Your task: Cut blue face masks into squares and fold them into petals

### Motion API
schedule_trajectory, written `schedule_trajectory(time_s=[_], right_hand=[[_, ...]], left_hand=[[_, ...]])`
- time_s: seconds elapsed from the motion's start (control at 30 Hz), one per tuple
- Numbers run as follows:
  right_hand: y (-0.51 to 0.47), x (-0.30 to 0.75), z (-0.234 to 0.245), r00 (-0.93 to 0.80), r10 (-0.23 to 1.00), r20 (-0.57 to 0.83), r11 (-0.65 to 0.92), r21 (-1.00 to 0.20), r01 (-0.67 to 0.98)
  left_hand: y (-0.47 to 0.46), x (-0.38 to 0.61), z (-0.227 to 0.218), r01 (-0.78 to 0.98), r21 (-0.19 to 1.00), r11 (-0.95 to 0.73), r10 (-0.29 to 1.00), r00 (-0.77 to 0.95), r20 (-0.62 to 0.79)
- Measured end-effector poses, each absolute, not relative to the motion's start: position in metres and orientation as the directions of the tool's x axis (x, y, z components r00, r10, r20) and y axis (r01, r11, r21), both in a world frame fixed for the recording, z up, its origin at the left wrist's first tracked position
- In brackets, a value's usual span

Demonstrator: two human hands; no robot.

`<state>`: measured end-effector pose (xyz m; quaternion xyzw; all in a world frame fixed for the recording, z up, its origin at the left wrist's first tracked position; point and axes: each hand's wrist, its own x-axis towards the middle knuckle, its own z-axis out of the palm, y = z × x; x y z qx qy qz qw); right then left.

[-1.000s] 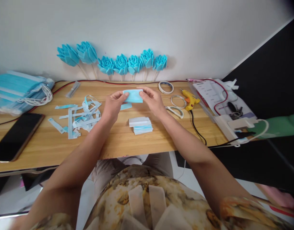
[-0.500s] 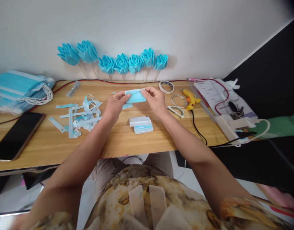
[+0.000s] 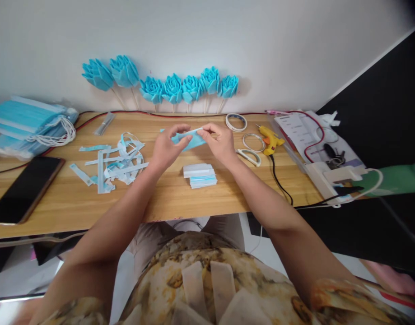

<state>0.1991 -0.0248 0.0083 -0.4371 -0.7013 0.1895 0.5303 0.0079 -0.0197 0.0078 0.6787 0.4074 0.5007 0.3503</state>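
Note:
My right hand (image 3: 221,141) pinches a piece of light-blue mask fabric (image 3: 198,141) by its upper right corner, thumb in front. A thin white edge shows along its top. At its left end is my left hand (image 3: 169,146), with thumb and forefinger apart around the fabric and no grip visible. Part of the fabric is hidden behind the left hand and thumb. Below the hands, nearer the table's front edge, lies a small stack of cut white and blue mask pieces (image 3: 202,176).
Left are fabric scraps (image 3: 117,164), a phone (image 3: 26,189) and blue masks (image 3: 22,119). Flowers of blue fabric (image 3: 173,88) lean on the wall. Right are a tape roll (image 3: 236,116), white-handled scissors (image 3: 249,157), a yellow glue gun (image 3: 271,140) and a power strip (image 3: 322,180).
The fabric was held taut between both hands. Now my left thumb and forefinger have spread apart, and the piece is tilted with its right end in my right hand.

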Motion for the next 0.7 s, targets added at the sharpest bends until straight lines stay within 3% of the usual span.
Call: schedule_trajectory(time_s=[0.13,0.2,0.33,0.43,0.7], right_hand=[[-0.03,0.196,0.01,-0.134,0.77,0.624,0.599,-0.635,0.488],[-0.031,0.195,0.011,-0.147,0.786,0.601,0.594,-0.665,0.453],[-0.029,0.196,0.008,-0.203,0.867,0.455,0.495,-0.834,0.245],[-0.024,0.196,0.001,-0.249,0.89,0.382,0.425,-0.893,0.148],[-0.017,0.199,0.0,-0.134,0.919,0.372,0.394,-0.887,0.242]], left_hand=[[-0.023,0.008,0.011,0.341,0.762,-0.55,0.835,0.21,0.509],[-0.023,0.009,0.01,0.321,0.775,-0.545,0.838,0.195,0.509],[-0.021,0.012,0.006,0.037,0.912,-0.407,0.908,0.124,0.4],[-0.021,0.013,0.006,-0.145,0.957,-0.251,0.956,0.121,0.269],[-0.016,0.01,0.005,-0.255,0.955,-0.149,0.982,0.071,0.172]])
